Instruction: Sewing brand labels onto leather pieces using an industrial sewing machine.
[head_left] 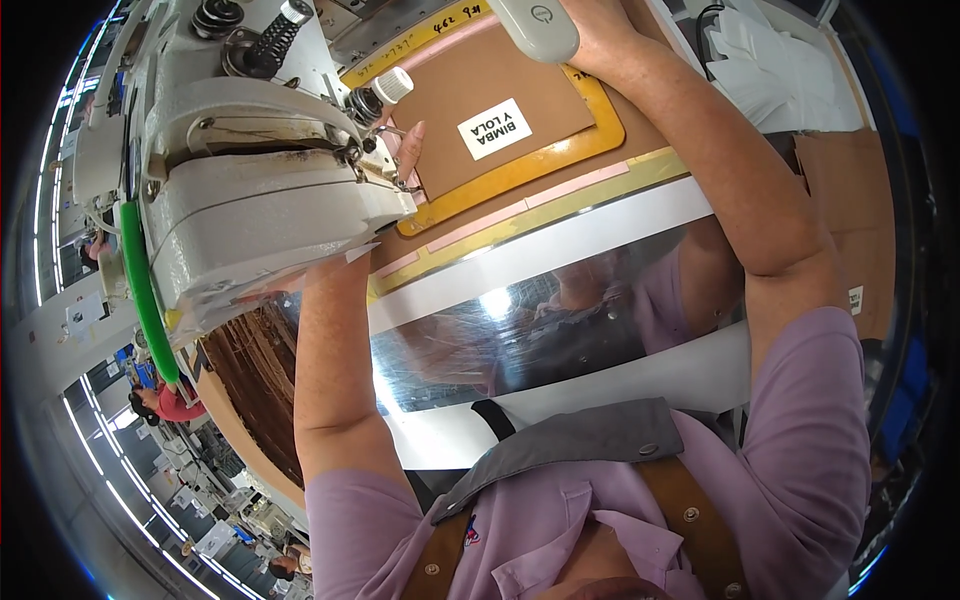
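Left hand (partly hidden), at brown panel

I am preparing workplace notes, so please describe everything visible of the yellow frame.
The yellow frame looks like glossy plastic, with a rounded near right corner and dark handwriting on its far side. It lies flat, bordering a brown panel. The sewing machine overlaps its left end in view. Whether the left hand or right hand touches it is unclear.
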